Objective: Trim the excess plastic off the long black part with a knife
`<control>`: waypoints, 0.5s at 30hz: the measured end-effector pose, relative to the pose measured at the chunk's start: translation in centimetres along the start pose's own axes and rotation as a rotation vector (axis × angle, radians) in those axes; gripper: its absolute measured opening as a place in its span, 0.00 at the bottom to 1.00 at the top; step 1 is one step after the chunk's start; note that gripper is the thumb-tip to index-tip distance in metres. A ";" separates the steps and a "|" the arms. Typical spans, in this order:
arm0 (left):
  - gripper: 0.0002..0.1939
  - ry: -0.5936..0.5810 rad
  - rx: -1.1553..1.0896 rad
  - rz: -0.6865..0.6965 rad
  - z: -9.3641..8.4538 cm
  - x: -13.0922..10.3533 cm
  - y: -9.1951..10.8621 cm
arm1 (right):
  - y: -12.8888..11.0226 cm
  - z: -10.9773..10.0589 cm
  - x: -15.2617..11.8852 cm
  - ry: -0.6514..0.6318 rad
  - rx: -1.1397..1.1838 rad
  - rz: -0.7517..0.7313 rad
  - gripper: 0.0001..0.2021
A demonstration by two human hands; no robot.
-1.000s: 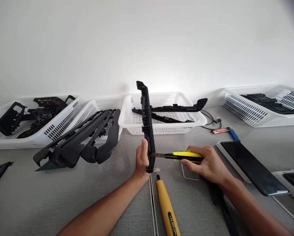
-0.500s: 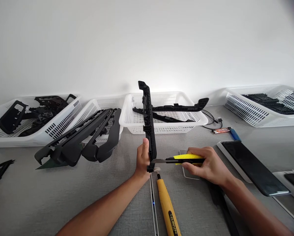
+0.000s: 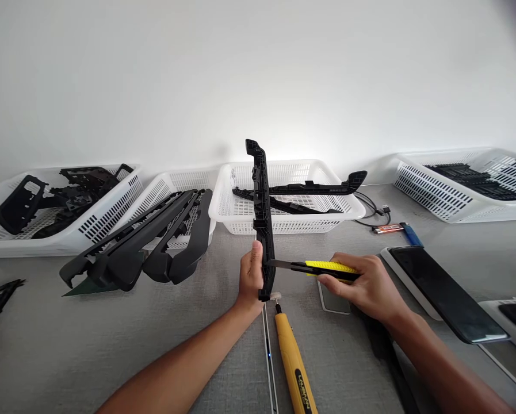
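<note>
Head view: yellow cylindrical rotary tool at six o'clock, lettering starting "LAU", rest unclear. Left hand grips a long black plastic strip rising toward twelve o'clock; right hand, at four o'clock, holds a yellow-and-black utility knife, blade meeting the strip.

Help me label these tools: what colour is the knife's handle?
The knife's handle is yellow and black, clearest in the head view.
</note>
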State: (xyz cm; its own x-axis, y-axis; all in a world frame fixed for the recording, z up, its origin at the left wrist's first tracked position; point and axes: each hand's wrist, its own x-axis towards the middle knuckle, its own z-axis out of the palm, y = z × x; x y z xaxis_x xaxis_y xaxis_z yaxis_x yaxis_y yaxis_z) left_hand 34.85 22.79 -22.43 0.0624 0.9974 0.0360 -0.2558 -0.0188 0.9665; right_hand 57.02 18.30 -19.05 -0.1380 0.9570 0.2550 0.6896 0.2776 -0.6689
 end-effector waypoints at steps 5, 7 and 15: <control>0.36 0.016 0.012 0.006 0.1 -0.1 0.1 | 0.1 0.2 0.0 -0.007 -0.001 0.014 0.25; 0.36 0.008 0.018 0.000 0.1 -0.1 0.2 | 0.3 0.2 0.0 0.014 -0.015 0.027 0.25; 0.36 -0.009 0.022 -0.012 0.1 -0.1 0.1 | 0.5 0.0 0.1 0.031 -0.033 0.029 0.25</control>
State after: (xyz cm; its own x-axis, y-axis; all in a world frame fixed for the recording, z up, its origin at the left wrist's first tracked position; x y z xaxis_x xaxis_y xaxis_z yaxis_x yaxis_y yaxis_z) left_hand 34.89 22.67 -22.30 0.0744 0.9969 0.0262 -0.2340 -0.0081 0.9722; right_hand 57.32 18.53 -19.39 -0.0964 0.9614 0.2576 0.7162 0.2467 -0.6528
